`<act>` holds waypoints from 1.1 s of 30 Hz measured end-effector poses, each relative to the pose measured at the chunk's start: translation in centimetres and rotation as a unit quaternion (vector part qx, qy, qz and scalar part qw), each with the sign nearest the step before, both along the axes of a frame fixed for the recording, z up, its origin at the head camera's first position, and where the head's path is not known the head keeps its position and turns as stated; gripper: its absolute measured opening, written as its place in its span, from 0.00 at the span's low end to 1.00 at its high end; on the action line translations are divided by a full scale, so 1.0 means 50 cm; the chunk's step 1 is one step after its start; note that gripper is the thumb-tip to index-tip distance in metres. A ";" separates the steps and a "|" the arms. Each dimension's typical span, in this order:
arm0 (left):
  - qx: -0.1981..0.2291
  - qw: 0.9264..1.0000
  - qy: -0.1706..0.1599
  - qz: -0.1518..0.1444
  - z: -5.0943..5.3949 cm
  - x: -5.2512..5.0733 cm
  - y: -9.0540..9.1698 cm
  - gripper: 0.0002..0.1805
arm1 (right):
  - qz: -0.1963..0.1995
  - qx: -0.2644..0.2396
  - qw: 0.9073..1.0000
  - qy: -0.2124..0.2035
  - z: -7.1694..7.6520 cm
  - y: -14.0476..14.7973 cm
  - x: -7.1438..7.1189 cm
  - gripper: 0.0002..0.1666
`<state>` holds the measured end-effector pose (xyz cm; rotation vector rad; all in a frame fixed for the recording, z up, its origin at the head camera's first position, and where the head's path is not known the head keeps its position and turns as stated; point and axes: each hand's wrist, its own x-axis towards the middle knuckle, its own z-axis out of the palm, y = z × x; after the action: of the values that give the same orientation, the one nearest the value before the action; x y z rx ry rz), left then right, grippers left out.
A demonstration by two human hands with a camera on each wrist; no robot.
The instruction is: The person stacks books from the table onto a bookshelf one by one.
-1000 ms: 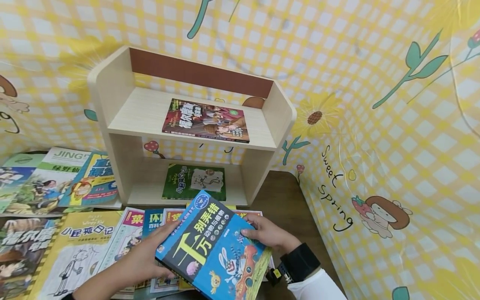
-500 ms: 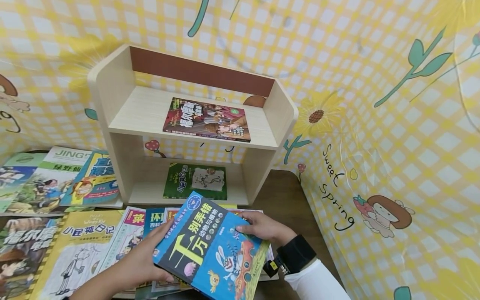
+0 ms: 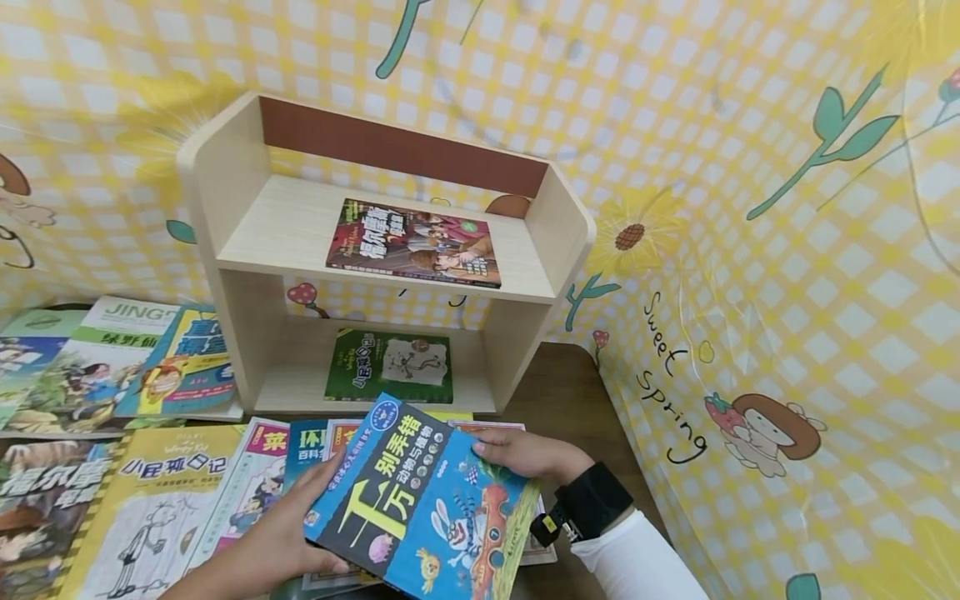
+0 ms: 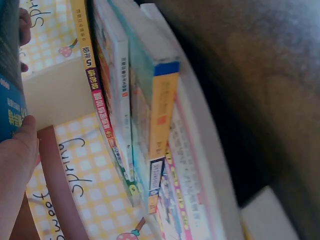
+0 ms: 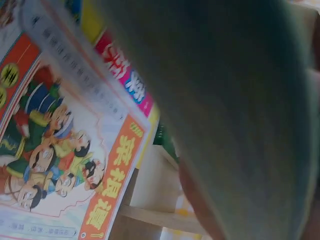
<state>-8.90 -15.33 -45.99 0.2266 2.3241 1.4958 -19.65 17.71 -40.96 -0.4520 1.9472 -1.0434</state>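
- From my remote seat, I see the bookshelf (image 3: pixel 232 175) unchanged over the last second; nothing has been added to its two boards.
- The loose books (image 3: pixel 165 500) lie left of and in front of it, just as they did a second ago.
- The blue book (image 3: pixel 431 508) is what has moved: held cover up and tilted, above the loose books in front of the bookshelf, it has slid slightly left and lower. I judge that a small shift of the hold rather than a placing.
- The red book (image 3: pixel 412 243) on the upper board and the green book (image 3: pixel 390 367) on the lower have stayed put.
- The left hand (image 3: pixel 292 517) grips the blue book by its left edge, closed around it.
- The right hand (image 3: pixel 528 454) pinches the upper right edge, thumb on the cover; its other fingers are mostly hidden.
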 end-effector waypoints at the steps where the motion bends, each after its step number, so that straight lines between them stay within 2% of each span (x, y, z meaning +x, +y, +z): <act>1: 0.005 1.000 -0.005 0.001 -0.002 0.001 -0.003 0.71 | 0.001 -0.012 1.000 -0.016 0.004 0.002 -0.001 0.27; 4: 0.022 1.000 -0.022 0.004 -0.013 0.004 -0.014 0.69 | -0.008 -0.061 0.997 -0.053 0.014 0.015 -0.008 0.30; 7: 0.008 0.999 -0.031 0.019 -0.023 0.005 -0.023 0.68 | -0.045 -0.148 0.985 -0.073 0.016 0.032 -0.009 0.34; 10: -0.025 0.998 -0.044 0.045 -0.029 0.002 -0.028 0.69 | -0.108 -0.223 0.967 -0.054 0.007 0.038 0.002 0.39; 12: -0.044 0.996 -0.049 0.061 -0.029 -0.003 -0.030 0.71 | -0.157 -0.266 0.950 -0.054 0.001 0.033 0.015 0.40; 14: -0.055 0.994 -0.052 0.077 -0.029 -0.008 -0.031 0.74 | -0.189 -0.299 0.934 -0.051 -0.007 0.025 0.029 0.40; 17: -0.052 0.993 -0.053 0.097 -0.026 -0.011 -0.030 0.76 | -0.211 -0.335 0.917 -0.046 -0.015 0.009 0.048 0.38; 19: -0.043 0.991 -0.053 0.113 -0.023 -0.012 -0.027 0.77 | -0.218 -0.349 0.910 -0.041 -0.017 -0.002 0.061 0.38; 23: -0.021 0.989 -0.042 0.137 -0.016 -0.009 -0.020 0.78 | -0.220 -0.360 0.906 -0.030 -0.017 -0.021 0.084 0.39; 30: 0.015 0.988 -0.004 0.157 -0.012 -0.001 -0.018 0.75 | -0.219 -0.341 0.914 0.003 -0.013 -0.040 0.114 0.48; 33: 0.018 0.987 -0.005 0.159 -0.010 0.002 -0.018 0.74 | -0.226 -0.354 0.907 0.004 -0.011 -0.044 0.125 0.53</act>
<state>-8.79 -16.21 -46.47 -0.1522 2.4124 1.6784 -13.42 15.51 -41.52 -0.3918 1.6597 -2.0711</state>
